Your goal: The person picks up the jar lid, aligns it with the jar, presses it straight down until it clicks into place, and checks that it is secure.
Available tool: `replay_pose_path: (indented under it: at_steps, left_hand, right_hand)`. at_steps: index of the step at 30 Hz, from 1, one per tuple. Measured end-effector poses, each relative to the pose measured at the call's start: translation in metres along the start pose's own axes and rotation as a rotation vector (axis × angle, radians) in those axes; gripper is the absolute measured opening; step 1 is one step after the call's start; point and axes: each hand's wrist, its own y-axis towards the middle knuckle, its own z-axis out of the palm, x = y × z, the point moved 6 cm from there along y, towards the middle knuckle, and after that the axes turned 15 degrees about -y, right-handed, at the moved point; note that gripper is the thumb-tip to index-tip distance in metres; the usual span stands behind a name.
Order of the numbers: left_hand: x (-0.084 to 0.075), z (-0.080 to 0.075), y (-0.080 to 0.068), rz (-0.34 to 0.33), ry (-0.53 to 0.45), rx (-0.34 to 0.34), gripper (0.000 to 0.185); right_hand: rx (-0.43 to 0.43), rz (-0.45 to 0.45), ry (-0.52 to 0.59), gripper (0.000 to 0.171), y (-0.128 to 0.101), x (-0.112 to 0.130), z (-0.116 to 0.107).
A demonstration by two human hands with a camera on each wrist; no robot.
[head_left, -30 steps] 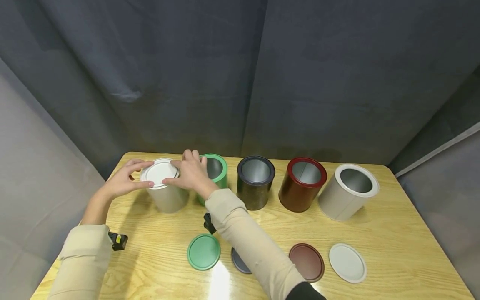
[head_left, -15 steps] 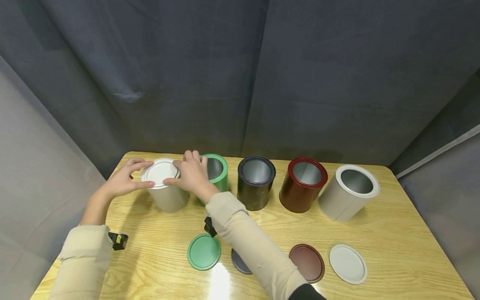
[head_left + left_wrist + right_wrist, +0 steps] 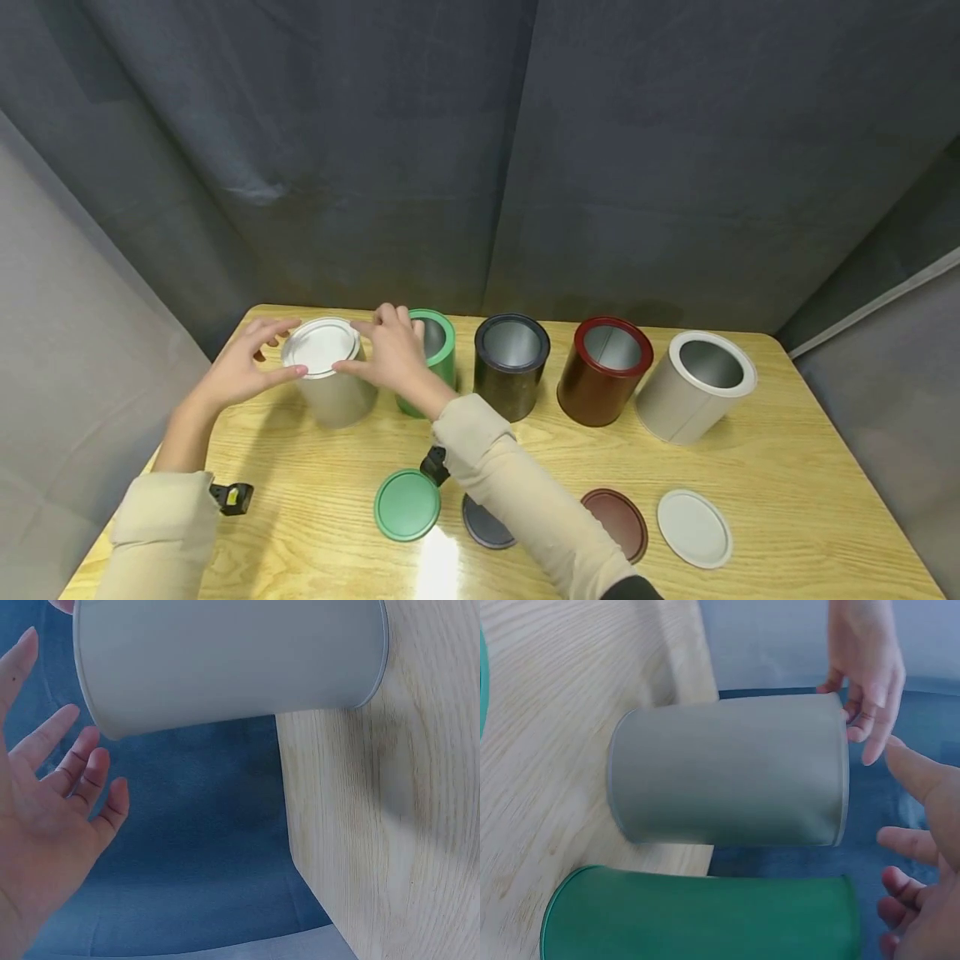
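Note:
A white can (image 3: 339,398) stands at the left end of a row of cans, with a white lid (image 3: 322,343) seated in its top. My left hand (image 3: 246,360) hovers at the left of the can's rim, fingers spread and thumb near the front edge. On the other side my right hand (image 3: 393,354) is held over the rim, thumb and forefinger apart, overlapping the green can (image 3: 442,367). In the left wrist view, the left hand's fingers (image 3: 90,776) are loosely bent beside the can's top. The right wrist view shows the right hand (image 3: 930,847) just off the rim, holding nothing.
A black can (image 3: 510,387), a dark red can (image 3: 600,387) and another white can (image 3: 682,400) stand uncovered to the right. Nearer lie a green lid (image 3: 407,505), a dark lid (image 3: 483,521) partly under the right sleeve, a brown-red lid (image 3: 618,521) and a white lid (image 3: 694,528).
Both hands have loosened from the lid and drawn slightly outward from the rim. The lid stays on the white can. The right forearm has shifted a little to the right.

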Motion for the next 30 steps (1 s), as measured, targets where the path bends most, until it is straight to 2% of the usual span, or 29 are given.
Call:
replay_pose_path:
  at_steps: [6, 12, 16, 22, 30]
  left_hand:
    - [-0.01, -0.001, -0.008, 0.08, 0.018, -0.037, 0.062]
    - [-0.02, 0.004, -0.015, 0.138, -0.105, -0.054, 0.059]
    - [-0.024, 0.009, -0.02, 0.131, -0.204, -0.044, 0.059]
    - [-0.03, 0.017, -0.027, 0.114, -0.234, -0.016, 0.059]
    - [-0.063, 0.023, -0.036, 0.138, -0.236, 0.007, 0.058]
  right_hand:
    - [-0.025, -0.034, 0.048, 0.064, -0.011, -0.001, -0.013]
    - [-0.063, -0.068, 0.121, 0.062, -0.022, -0.003, -0.018]
    - [-0.069, -0.08, 0.185, 0.06, -0.029, -0.005, -0.02]
    - [-0.078, -0.1, 0.228, 0.057, -0.038, -0.005, -0.026]
    - [-0.08, -0.119, 0.266, 0.056, -0.049, -0.005, -0.03]
